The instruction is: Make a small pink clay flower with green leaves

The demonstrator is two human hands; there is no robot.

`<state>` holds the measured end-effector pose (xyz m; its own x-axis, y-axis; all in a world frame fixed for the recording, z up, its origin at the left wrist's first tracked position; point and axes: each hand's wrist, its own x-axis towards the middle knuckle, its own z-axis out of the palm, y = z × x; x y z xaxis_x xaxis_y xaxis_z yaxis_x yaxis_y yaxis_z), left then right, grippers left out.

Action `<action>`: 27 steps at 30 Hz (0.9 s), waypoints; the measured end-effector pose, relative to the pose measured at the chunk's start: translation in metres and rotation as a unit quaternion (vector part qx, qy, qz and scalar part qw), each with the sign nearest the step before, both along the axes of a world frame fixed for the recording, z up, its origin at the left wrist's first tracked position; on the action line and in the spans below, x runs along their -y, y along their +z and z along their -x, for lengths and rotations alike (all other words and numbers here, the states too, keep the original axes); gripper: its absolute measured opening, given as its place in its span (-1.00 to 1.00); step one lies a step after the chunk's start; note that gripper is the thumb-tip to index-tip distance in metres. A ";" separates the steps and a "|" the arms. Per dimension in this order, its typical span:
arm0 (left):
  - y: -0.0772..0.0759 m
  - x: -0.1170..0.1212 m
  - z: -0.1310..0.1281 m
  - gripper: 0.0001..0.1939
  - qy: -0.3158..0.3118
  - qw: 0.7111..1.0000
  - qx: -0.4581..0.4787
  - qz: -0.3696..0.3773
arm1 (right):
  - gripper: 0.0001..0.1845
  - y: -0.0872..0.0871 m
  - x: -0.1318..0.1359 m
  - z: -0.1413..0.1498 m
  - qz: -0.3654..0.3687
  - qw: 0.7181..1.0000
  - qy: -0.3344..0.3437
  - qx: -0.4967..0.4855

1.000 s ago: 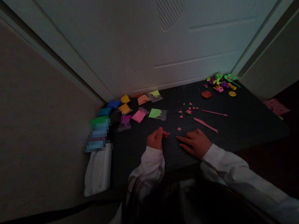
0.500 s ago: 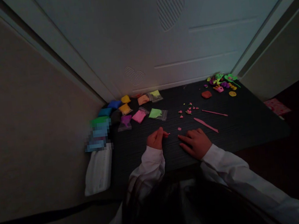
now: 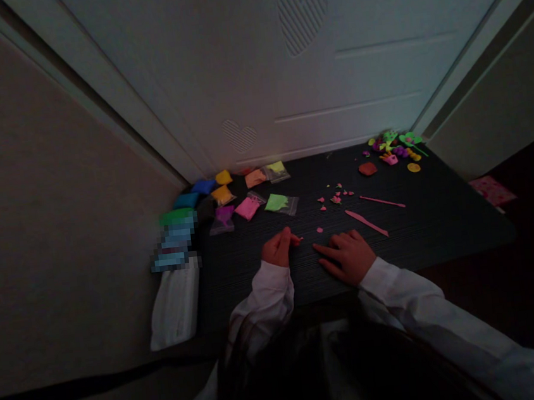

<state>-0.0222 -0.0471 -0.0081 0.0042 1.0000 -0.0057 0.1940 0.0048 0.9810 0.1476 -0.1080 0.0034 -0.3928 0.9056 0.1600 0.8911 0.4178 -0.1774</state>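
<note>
L hand [image 3: 275, 251] has fingers [image 3: 286, 237] pinching tiny pink bit [image 3: 301, 239] over dark counter [image 3: 241, 273], R hand [image 3: 352, 258] nearby w/ index & thumb spread apart, flat pink pc [image 3: 319, 230] just beyond index tip, pink knife tool [image 3: 367, 223] to R of pc, & small pink shapes [image 3: 336, 199] farther back twd white door [image 3: 246, 87].

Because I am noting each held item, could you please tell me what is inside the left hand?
A small pink piece shows past the fingertips of the left hand. The hand covers the rest, so its full shape, and anything else inside, cannot be seen.
</note>
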 end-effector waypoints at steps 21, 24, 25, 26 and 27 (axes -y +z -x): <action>0.005 0.002 -0.001 -0.60 -0.011 1.000 -0.012 0.000 | -0.59 0.003 -0.003 0.002 0.018 0.999 0.009 0.031; 0.005 0.003 -0.001 -0.61 -0.007 1.000 -0.009 0.000 | -0.59 0.003 -0.003 0.002 0.021 0.999 0.012 0.031; 0.005 0.003 -0.001 -0.61 -0.006 1.000 -0.008 -0.001 | -0.58 0.002 -0.003 0.002 0.021 0.999 0.013 0.031; 0.005 0.003 -0.001 -0.61 -0.006 1.000 -0.009 -0.002 | -0.58 0.002 -0.003 0.001 0.021 0.999 0.013 0.031; 0.004 0.003 -0.001 -0.61 -0.006 1.000 -0.009 -0.004 | -0.58 0.002 -0.003 0.001 0.021 0.999 0.013 0.032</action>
<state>-0.0210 -0.0497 -0.0039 0.0167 0.9999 0.0013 0.2113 -0.0048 0.9774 0.1462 -0.1050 0.0053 -0.4240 0.9006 0.0954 0.8903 0.4338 -0.1384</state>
